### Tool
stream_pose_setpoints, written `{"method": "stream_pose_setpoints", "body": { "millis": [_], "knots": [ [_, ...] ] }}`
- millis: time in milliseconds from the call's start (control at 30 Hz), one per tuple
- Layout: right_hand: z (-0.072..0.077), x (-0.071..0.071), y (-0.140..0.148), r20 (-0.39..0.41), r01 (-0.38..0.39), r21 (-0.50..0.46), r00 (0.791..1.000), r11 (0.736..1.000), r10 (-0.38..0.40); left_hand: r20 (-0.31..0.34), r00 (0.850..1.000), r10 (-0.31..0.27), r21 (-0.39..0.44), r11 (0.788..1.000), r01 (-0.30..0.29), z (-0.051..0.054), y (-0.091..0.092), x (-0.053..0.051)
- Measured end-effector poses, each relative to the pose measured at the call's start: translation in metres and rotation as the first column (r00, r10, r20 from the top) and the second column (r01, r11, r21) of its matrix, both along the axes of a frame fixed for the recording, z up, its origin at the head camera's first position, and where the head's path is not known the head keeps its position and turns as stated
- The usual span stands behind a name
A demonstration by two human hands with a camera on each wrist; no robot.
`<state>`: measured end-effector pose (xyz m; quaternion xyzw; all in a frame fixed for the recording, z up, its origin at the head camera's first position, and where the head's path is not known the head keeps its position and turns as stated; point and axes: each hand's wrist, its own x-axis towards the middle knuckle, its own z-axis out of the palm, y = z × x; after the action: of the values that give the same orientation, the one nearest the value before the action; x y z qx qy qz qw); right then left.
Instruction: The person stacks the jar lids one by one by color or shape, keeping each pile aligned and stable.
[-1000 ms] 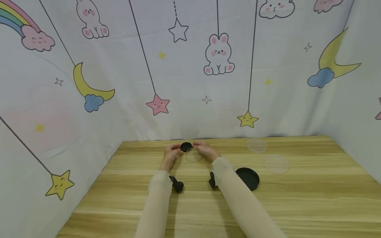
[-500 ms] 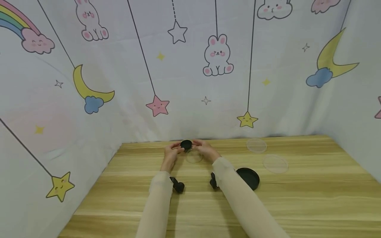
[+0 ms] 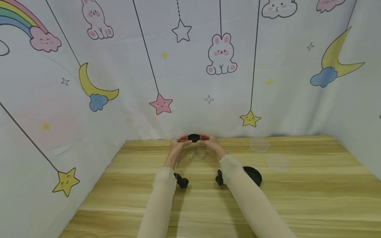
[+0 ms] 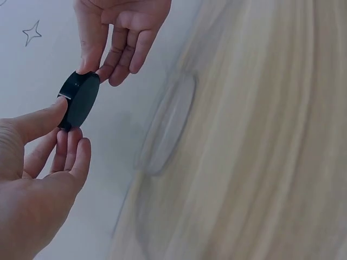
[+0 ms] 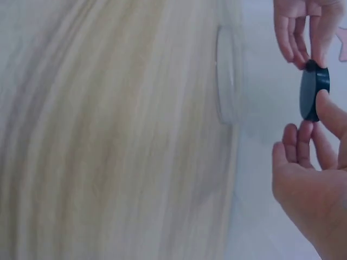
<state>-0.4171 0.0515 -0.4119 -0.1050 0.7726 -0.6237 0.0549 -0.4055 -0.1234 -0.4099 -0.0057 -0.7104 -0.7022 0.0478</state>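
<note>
A small round black lid (image 3: 194,138) is held up near the far edge of the table, over a clear round container (image 3: 196,154). My left hand (image 3: 178,145) pinches the lid's left side between thumb and fingers. From the right, my right hand (image 3: 212,144) pinches the opposite side the same way. In the left wrist view the lid (image 4: 82,103) is tilted, showing a flat face and a ridge of side wall. The right wrist view has the lid (image 5: 310,92) between both sets of fingertips, with the clear container (image 5: 225,76) apart from it.
A larger shallow black round lid (image 3: 253,176) lies partly behind the right sleeve (image 3: 250,195). Two clear discs (image 3: 259,144) lie on the wooden table (image 3: 312,198) at the right. A patterned cloth (image 3: 190,82) hangs behind the table's far edge.
Both hands have raised the small black lid from just above the table and turned it, so its side wall shows more. The container, larger lid and discs have stayed put.
</note>
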Motion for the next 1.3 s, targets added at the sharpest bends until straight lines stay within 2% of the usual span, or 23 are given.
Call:
{"method": "stream_pose_setpoints", "body": {
  "millis": [167, 333, 433, 667, 1000, 1167, 1300],
  "knots": [
    [0.006, 0.001, 0.017, -0.028, 0.001, -0.003, 1.0, 1.0, -0.001, 0.002, 0.999, -0.044, 0.008, 0.999, 0.044, 0.0, 0.01, -0.003],
    [0.024, 0.014, 0.041, -0.078, -0.01, 0.026, 0.997, 1.0, 0.012, -0.024, 0.992, -0.123, 0.047, 0.991, 0.124, 0.01, 0.026, 0.001],
    [0.028, 0.017, 0.051, -0.077, -0.011, 0.002, 0.997, 1.0, 0.011, -0.043, 0.99, -0.135, 0.074, 0.988, 0.138, 0.015, 0.034, 0.003],
    [0.04, 0.033, 0.071, -0.063, 0.008, -0.082, 0.998, 0.997, -0.013, -0.084, 0.981, -0.174, 0.115, 0.976, 0.183, 0.029, 0.056, 0.017],
    [0.048, 0.058, 0.108, -0.125, -0.031, -0.058, 0.992, 0.998, 0.023, -0.102, 0.951, -0.291, 0.15, 0.941, 0.304, 0.04, 0.081, 0.039],
    [0.05, 0.071, 0.124, -0.133, -0.052, -0.032, 0.99, 0.998, 0.047, -0.132, 0.928, -0.348, 0.144, 0.92, 0.365, 0.04, 0.091, 0.049],
    [0.048, 0.082, 0.138, -0.127, -0.058, -0.011, 0.99, 0.998, 0.056, -0.147, 0.902, -0.406, 0.112, 0.899, 0.423, 0.037, 0.101, 0.056]
  ]
}}
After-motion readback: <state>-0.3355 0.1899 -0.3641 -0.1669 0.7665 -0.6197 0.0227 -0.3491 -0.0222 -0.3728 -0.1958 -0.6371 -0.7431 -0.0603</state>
